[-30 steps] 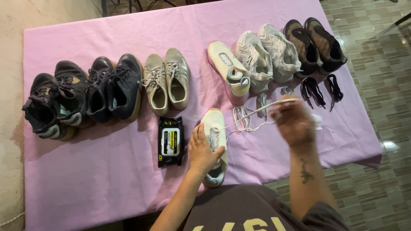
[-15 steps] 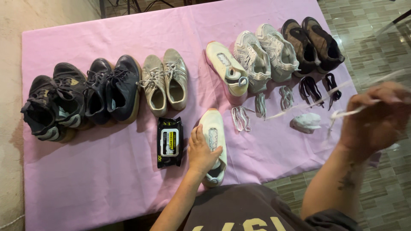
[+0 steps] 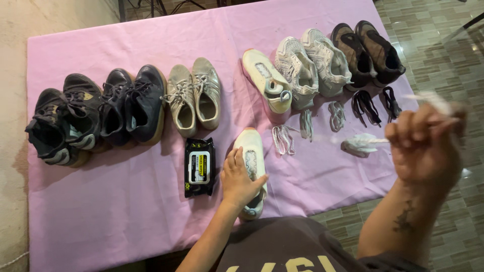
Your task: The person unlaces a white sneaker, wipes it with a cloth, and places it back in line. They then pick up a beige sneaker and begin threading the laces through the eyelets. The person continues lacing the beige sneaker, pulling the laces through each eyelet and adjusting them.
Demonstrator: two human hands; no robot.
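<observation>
My left hand (image 3: 239, 180) presses down on a cream shoe (image 3: 251, 151) that lies near the front edge of the pink-covered table (image 3: 126, 201); the shoe has no lace in it. My right hand (image 3: 426, 143) is raised off to the right, past the table's edge, and grips a white shoelace (image 3: 433, 100), which is blurred by motion. The lace trails back toward a crumpled white wipe (image 3: 359, 143) on the cloth.
A row of shoes lines the back: black pairs (image 3: 65, 118), a dark blue pair (image 3: 133, 103), a grey pair (image 3: 195, 95), one cream shoe (image 3: 267, 80), a white mesh pair (image 3: 312, 68), a brown pair (image 3: 370, 50). Loose laces (image 3: 285, 138), black laces (image 3: 375, 103), a black wipes pack (image 3: 200, 167).
My right hand pulled the white lace free of the cream shoe, swung it out to the right past the table edge, and has now come slightly back. My left hand stayed on the shoe.
</observation>
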